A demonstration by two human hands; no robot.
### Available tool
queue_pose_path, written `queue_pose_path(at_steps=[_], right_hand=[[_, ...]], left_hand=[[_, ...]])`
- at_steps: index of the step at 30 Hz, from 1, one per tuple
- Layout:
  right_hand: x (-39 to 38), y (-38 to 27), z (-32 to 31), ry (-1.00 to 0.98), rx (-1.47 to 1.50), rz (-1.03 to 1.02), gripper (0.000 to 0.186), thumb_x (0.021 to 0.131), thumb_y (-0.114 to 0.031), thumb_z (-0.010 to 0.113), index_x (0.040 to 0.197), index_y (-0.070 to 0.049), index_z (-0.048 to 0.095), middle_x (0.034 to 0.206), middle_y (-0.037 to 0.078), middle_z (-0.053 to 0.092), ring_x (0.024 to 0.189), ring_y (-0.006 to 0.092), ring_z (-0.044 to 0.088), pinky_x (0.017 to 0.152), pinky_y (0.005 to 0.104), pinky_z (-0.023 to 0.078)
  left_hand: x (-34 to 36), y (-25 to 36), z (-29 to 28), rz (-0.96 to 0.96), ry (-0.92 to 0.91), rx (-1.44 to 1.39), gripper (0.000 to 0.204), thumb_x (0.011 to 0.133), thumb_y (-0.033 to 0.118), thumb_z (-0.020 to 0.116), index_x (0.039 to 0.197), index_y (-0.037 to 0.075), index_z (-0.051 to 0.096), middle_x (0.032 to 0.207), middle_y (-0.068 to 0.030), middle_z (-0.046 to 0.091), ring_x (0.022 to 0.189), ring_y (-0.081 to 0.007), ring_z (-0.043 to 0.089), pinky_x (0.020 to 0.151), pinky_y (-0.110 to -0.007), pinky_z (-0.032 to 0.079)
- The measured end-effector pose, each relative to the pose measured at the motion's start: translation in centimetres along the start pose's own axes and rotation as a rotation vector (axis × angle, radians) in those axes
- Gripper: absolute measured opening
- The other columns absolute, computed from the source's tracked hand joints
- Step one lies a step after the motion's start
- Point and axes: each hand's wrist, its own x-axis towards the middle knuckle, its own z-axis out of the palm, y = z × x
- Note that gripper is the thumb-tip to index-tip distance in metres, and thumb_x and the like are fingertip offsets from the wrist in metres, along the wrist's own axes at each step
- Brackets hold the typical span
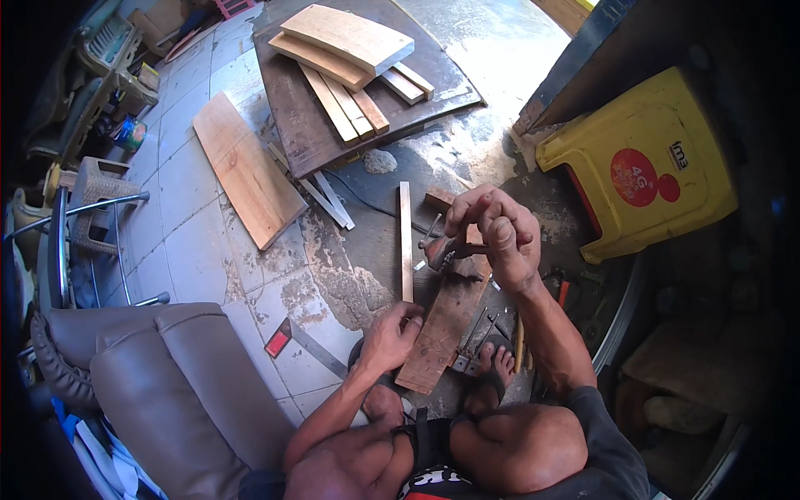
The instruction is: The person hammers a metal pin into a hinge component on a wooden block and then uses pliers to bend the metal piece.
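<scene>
My left hand [392,335] is low, its fingers curled at the near end of a thin pale wooden strip [406,242] that points away from me. In front of my feet lies a worn wooden plank [442,337]. A rusty red-brown bench vise [439,250] is at its far end. Above the vise and a little to its right, my right hand [504,237] is raised with its fingers bent in and the thumb close to them. Whatever may be between those fingers is too small or hidden to name.
Boards [350,37] are stacked on a low dark table [292,125]. A wide board [246,171] lies on the tiles, with a red-handled try square [279,340] nearer me. Metal tools [479,333] lie by my right foot. A yellow plastic stool [667,158] stands right, a brown armchair [167,383] left.
</scene>
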Motion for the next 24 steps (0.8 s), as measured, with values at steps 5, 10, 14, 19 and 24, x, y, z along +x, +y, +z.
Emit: queue_pose_path(at_steps=[5, 10, 14, 19, 24], right_hand=[[1.3, 0.2, 0.9, 0.048, 0.022, 0.036, 0.048, 0.104, -0.047, 0.060, 0.093, -0.002, 0.053, 0.088, 0.009, 0.060, 0.081, 0.0146, 0.060, 0.066, 0.0276, 0.050], [0.9, 0.0, 0.1, -0.072, -0.036, 0.074, 0.044, 0.105, -0.042, 0.053, 0.095, 0.001, 0.057, 0.084, 0.008, 0.059, 0.072, 0.0145, 0.056, 0.065, 0.0285, 0.047], [-0.4, 0.5, -0.6, 0.009, 0.115, -0.023, 0.035, 0.102, -0.030, 0.053, 0.088, 0.002, 0.056, 0.082, 0.010, 0.058, 0.066, 0.0174, 0.053, 0.060, 0.0322, 0.044], [-1.1, 0.1, -0.3, 0.113, 0.111, -0.052, 0.039, 0.102, -0.033, 0.055, 0.092, 0.004, 0.059, 0.081, 0.013, 0.061, 0.071, 0.0199, 0.063, 0.060, 0.0316, 0.047], [0.5, -1.5, -1.4, -0.096, -0.046, 0.122, 0.046, 0.106, -0.032, 0.051, 0.125, 0.007, 0.065, 0.087, 0.010, 0.066, 0.077, 0.0131, 0.068, 0.064, 0.0261, 0.052]], left_hand=[[0.1, -0.4, -0.2, -0.009, -0.025, 0.015, 0.031, 0.098, 0.021, 0.063, 0.120, 0.000, 0.069, 0.109, -0.0202, 0.074, 0.101, -0.0318, 0.072, 0.088, -0.040, 0.054], [0.5, -0.5, -0.5, -0.034, -0.047, 0.009, 0.028, 0.099, 0.019, 0.062, 0.118, 0.001, 0.071, 0.108, -0.0186, 0.074, 0.099, -0.0299, 0.072, 0.085, -0.039, 0.054], [0.4, -0.1, -1.0, -0.013, -0.062, 0.028, 0.027, 0.098, 0.020, 0.061, 0.117, 0.002, 0.069, 0.109, -0.0224, 0.072, 0.101, -0.0389, 0.071, 0.087, -0.043, 0.054], [-0.2, 1.3, -2.2, -0.120, -0.091, 0.027, 0.027, 0.099, 0.019, 0.061, 0.116, 0.001, 0.070, 0.105, -0.0224, 0.072, 0.096, -0.0360, 0.072, 0.085, -0.041, 0.055], [-0.8, -0.4, -1.4, -0.088, -0.062, 0.010, 0.026, 0.099, 0.019, 0.060, 0.116, 0.002, 0.071, 0.103, -0.0217, 0.072, 0.093, -0.0350, 0.071, 0.084, -0.040, 0.055]])
